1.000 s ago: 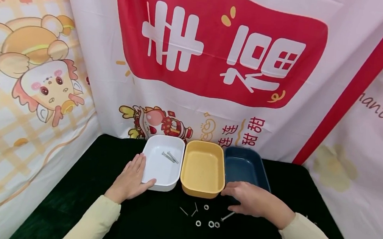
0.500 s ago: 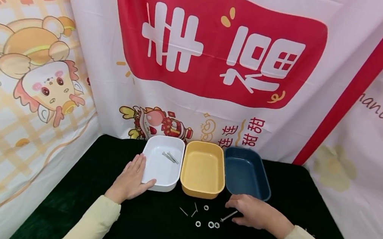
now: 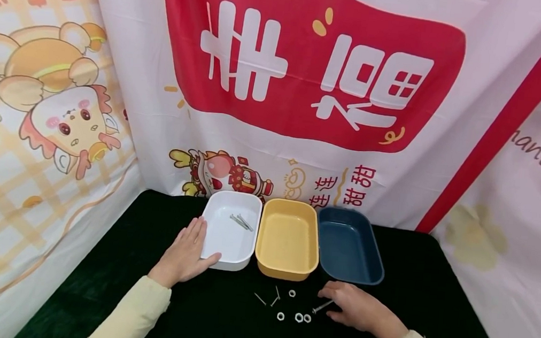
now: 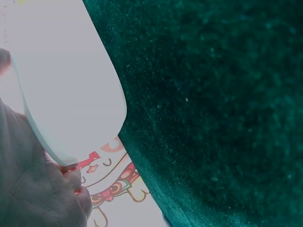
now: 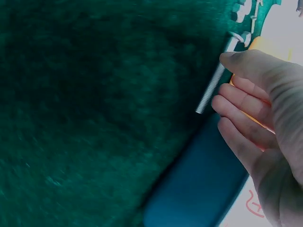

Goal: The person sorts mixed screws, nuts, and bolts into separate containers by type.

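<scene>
Three trays stand in a row on the desk [image 3: 228,326]: yellow tray [image 3: 288,237] mid-row, white tray [image 3: 226,243] at its nine o'clock, blue tray [image 3: 350,246] at its three. We note the left hand [image 3: 186,250] resting on the white tray's edge at eight o'clock, grip wide, fingers straight. Screws [image 3: 244,221] lie inside that tray.

Right hand [image 3: 356,308] is near the blue tray's six o'clock side, its grip partly spread, thumb apart from the fingers. The bolt [image 5: 210,90] lies on the desk at this hand's nine o'clock, partly behind the thumb; touch we cannot confirm. Four nuts [image 3: 299,317] and some thin screws [image 3: 260,299] lie farther out, eight to ten o'clock from the bolt.

Lettering: on the backdrop [image 3: 302,80] at twelve o'clock, we see large stylised white characters on red, reading uncertain. Below, smaller red characters; we read 甜甜 [image 3: 362,185]. On the side cloth [image 3: 513,211], two o'clock, we make out "antic", its start cut off.
</scene>
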Demonstrator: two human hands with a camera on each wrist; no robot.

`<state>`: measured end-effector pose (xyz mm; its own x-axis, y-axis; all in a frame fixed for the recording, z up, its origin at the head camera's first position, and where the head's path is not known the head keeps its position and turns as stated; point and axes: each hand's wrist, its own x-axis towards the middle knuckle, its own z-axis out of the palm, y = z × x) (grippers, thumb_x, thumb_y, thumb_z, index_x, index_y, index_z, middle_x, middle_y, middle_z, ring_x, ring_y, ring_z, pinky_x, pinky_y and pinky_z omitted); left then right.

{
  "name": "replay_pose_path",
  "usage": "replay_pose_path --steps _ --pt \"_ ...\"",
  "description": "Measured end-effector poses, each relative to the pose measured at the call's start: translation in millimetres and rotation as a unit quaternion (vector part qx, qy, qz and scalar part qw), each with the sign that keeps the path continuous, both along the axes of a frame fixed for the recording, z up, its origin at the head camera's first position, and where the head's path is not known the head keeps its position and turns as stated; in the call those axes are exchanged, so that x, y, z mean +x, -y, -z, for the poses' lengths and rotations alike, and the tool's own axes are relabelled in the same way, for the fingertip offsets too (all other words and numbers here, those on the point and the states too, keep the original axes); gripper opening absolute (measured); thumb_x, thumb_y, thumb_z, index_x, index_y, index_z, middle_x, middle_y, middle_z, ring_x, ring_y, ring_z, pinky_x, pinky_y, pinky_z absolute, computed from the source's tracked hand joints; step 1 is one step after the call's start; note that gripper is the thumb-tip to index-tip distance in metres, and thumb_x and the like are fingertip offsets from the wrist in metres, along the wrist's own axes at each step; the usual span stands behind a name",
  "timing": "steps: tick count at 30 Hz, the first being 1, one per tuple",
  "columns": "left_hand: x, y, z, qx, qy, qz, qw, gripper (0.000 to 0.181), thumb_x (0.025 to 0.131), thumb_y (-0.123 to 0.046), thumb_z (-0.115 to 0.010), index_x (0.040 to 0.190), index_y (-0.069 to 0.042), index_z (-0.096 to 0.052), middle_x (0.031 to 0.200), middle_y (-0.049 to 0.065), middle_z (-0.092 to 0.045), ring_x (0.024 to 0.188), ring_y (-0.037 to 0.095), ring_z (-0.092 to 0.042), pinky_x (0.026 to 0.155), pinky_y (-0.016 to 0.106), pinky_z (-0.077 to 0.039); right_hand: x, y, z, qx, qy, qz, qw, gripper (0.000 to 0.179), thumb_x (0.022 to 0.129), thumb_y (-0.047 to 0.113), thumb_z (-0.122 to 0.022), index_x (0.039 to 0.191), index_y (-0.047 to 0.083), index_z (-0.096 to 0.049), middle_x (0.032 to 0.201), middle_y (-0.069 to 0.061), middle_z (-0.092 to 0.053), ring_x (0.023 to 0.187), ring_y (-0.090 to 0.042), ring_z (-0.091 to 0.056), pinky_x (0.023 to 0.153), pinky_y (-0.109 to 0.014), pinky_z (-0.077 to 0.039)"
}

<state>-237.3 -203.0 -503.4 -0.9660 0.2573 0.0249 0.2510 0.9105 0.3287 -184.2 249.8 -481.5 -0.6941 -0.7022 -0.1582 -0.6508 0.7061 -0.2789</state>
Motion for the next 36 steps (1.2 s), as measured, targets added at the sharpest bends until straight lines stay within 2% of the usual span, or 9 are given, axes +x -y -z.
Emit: replay_pose_path --steps 8,13,18,26,30,36 --pt "-0.3 -0.8 -4.4 -0.015 0.003 -0.003 0.9999 0.104 0.101 -0.064 -0.054 0.166 0.007 -0.013 0.176 0.025 -0.010 0.165 0.045 -0.007 0.133 0.064 -0.014 -1.9 -3.6 10.9 0.007 -0.052 -0.017 0.9985 0.026 0.089 0.014 -0.083 0.114 0.013 -0.075 0.106 0.005 -0.072 0.096 -0.003 -0.068 0.082 -0.028 -0.062" --pt "-2.6 -1.2 -2.1 -0.017 0.003 -0.006 0.9998 0.104 0.102 -0.064 -0.052 0.166 0.007 -0.012 0.177 0.024 -0.009 0.165 0.044 -0.007 0.133 0.063 -0.014 -5.0 -4.8 11.3 0.007 -0.061 -0.026 0.9977 0.019 0.088 0.013 -0.084 0.104 0.019 -0.075 0.098 0.010 -0.069 0.089 0.001 -0.065 0.077 -0.025 -0.061" --pt "-2.9 -1.0 -0.5 -0.013 0.004 -0.006 0.9999 0.105 0.101 -0.064 -0.053 0.166 0.007 -0.012 0.176 0.025 -0.010 0.165 0.044 -0.008 0.132 0.064 -0.014 -6.4 -5.2 11.6 0.002 -0.044 -0.036 0.9984 0.017 0.088 0.011 -0.082 0.094 0.023 -0.072 0.092 0.013 -0.066 0.084 0.005 -0.061 0.073 -0.021 -0.058" --pt "-0.5 -1.3 -3.0 -0.015 0.007 -0.005 0.9998 0.104 0.101 -0.064 -0.053 0.166 0.007 -0.012 0.177 0.024 -0.009 0.165 0.044 -0.008 0.133 0.063 -0.014 -5.5 -5.9 11.2 -0.008 -0.021 -0.032 0.9992 0.025 0.085 0.007 -0.078 0.080 0.026 -0.061 0.078 0.016 -0.051 0.067 0.006 -0.045 0.060 -0.016 -0.044" --pt "0.1 -1.7 -3.6 -0.018 0.005 -0.005 0.9998 0.105 0.101 -0.065 -0.054 0.166 0.007 -0.013 0.177 0.024 -0.010 0.165 0.044 -0.008 0.132 0.063 -0.016 -5.1 -6.6 7.4 -0.008 0.003 -0.020 0.9998 0.026 0.084 0.009 -0.079 0.081 0.027 -0.061 0.078 0.018 -0.051 0.066 0.006 -0.047 0.059 -0.016 -0.045" --pt "-1.9 0.6 1.6 -0.004 -0.001 -0.002 1.0000 0.107 0.100 -0.068 -0.051 0.166 0.007 -0.013 0.176 0.024 -0.011 0.164 0.044 -0.009 0.132 0.065 -0.015 -4.3 -3.2 -4.4 -0.015 0.052 -0.008 0.9985 0.023 0.082 0.011 -0.080 0.082 0.028 -0.064 0.079 0.019 -0.056 0.067 0.007 -0.052 0.061 -0.016 -0.050"
